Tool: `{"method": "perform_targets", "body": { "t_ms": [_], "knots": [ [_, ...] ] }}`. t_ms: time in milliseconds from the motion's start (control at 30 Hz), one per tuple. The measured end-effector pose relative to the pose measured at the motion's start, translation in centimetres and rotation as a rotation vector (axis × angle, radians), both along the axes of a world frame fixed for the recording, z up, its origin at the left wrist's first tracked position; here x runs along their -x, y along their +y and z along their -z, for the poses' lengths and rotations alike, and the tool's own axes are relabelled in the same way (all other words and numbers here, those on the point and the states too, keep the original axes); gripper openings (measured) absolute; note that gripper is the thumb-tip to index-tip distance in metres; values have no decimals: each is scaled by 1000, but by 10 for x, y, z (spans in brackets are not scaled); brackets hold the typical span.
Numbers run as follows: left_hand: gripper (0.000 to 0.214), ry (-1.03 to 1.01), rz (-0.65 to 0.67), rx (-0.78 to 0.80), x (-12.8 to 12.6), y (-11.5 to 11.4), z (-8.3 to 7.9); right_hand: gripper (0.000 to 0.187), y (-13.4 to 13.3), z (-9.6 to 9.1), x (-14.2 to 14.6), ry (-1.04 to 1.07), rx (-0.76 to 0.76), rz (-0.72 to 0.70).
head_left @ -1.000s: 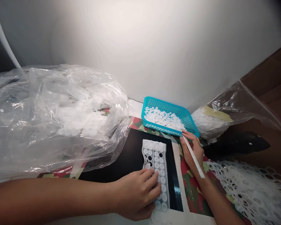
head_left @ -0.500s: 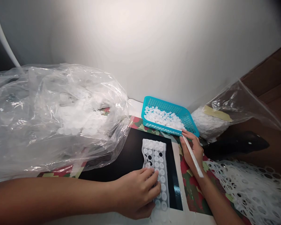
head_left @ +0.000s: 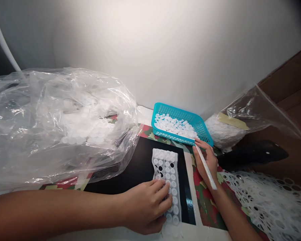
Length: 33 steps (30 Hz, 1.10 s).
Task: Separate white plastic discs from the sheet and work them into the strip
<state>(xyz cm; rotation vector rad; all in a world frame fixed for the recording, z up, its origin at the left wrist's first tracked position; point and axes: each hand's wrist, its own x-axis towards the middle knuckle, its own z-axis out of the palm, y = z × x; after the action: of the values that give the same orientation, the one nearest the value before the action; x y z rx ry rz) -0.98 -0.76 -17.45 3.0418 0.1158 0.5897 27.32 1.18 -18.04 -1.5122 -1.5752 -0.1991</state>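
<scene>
My left hand [head_left: 150, 206] rests on a translucent white sheet [head_left: 175, 192] of round pieces in rows, its fingers curled and pressing on it; part of the sheet is hidden under the hand. A few dark round openings show near the sheet's upper end. Pinched in my right hand [head_left: 206, 160] is a slim flat white stick [head_left: 206, 167], whose lower end runs along the wrist. The fingertips of that hand are at the front right rim of a turquoise basket [head_left: 174, 138]. Loose white discs [head_left: 175, 125] lie inside the basket.
At the left lies a big clear plastic bag [head_left: 52, 140] with white pieces inside. Another clear bag [head_left: 227, 132], with yellow tape, stands behind the right hand. Perforated white sheets [head_left: 273, 207] are heaped at lower right, near a black object [head_left: 258, 154]. A black mat [head_left: 125, 177] lies beneath the sheet.
</scene>
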Motion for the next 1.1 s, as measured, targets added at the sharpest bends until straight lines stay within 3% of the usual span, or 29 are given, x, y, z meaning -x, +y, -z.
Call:
{"method": "perform_targets", "body": {
  "t_ms": [1100],
  "knots": [
    [43,7,4,13,0,0,1,18,-2,0,2,37,-53,29]
  ]
}}
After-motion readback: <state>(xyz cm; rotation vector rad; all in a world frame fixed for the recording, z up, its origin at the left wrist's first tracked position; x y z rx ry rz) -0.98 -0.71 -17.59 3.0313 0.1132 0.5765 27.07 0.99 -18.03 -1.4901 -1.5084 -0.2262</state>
